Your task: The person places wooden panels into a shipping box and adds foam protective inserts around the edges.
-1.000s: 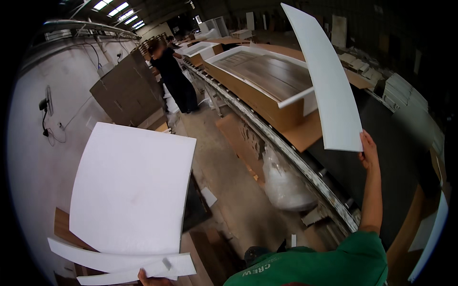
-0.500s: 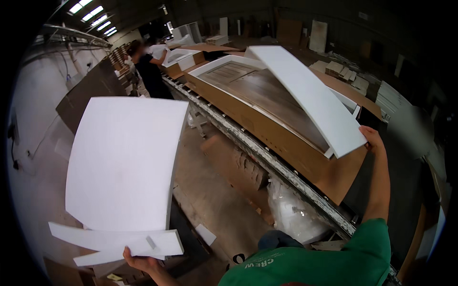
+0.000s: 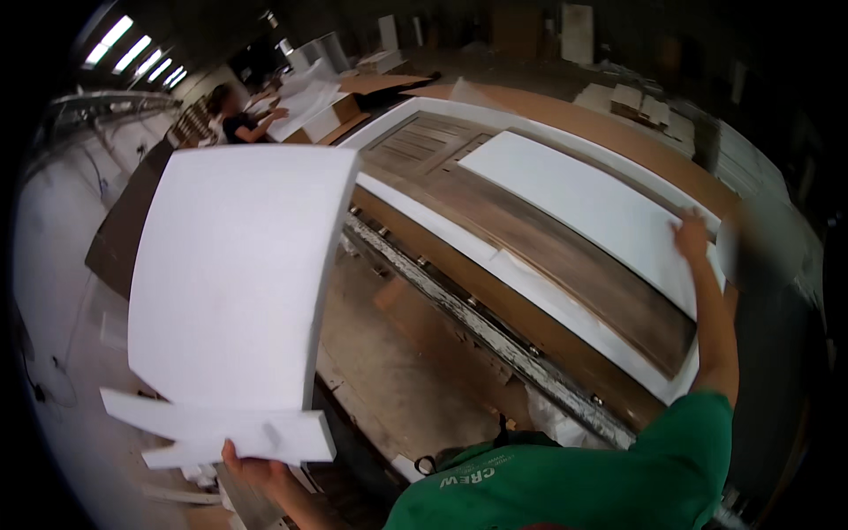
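My left hand [image 3: 252,464], closed at the lower left, holds white foam strips [image 3: 238,433] together with a large white foam sheet [image 3: 243,274] standing up behind them. On the right, my right hand [image 3: 692,237] is at the outer edge of a long white foam board [image 3: 579,216], its fingers curled there and slightly blurred. That board lies over a brown wood-grain panel [image 3: 521,243] inside a long open cardboard box [image 3: 424,254]. White foam edging [image 3: 473,240] runs along the inside of the box around the panel.
The box rests on a worn roller conveyor [image 3: 477,314] running diagonally. Another person [image 3: 238,115] works farther along it, beside another open carton [image 3: 331,115]. A dark board [image 3: 132,225] leans at the left wall. Stacked panels [image 3: 640,106] lie at the far right.
The long foam board has come down from a raised tilt to lie over the panel, my right hand moving with it. My left hand still holds the foam sheet and strips.
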